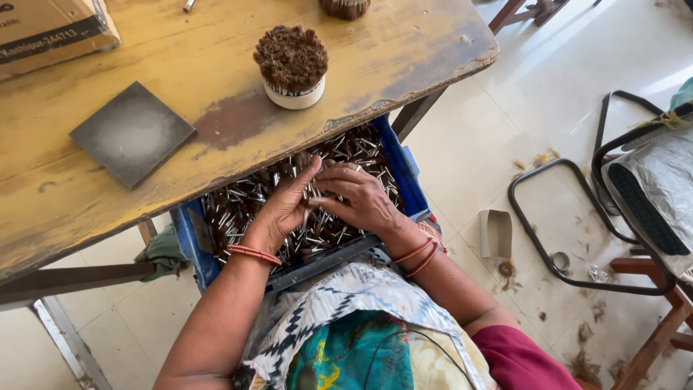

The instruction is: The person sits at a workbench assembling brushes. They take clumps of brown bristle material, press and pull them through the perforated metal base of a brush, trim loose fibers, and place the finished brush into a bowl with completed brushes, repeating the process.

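A blue plastic crate [408, 173] rests on my lap, half under the table edge, filled with several small shiny metal pins [238, 206]. Both hands are down in the pile. My left hand [284, 204] has its fingers curled around a bunch of pins, palm turned to the right. My right hand [359, 199] lies beside it, fingertips touching the same bunch. Red bangles circle both wrists.
A worn yellow wooden table [180, 65] carries a round brown bristle brush in a white base [291, 66], a dark grey square tile [131, 132] and a cardboard box [50, 29]. Black metal chair frames [570, 217] and a folded metal strip [496, 232] lie on the tiled floor at right.
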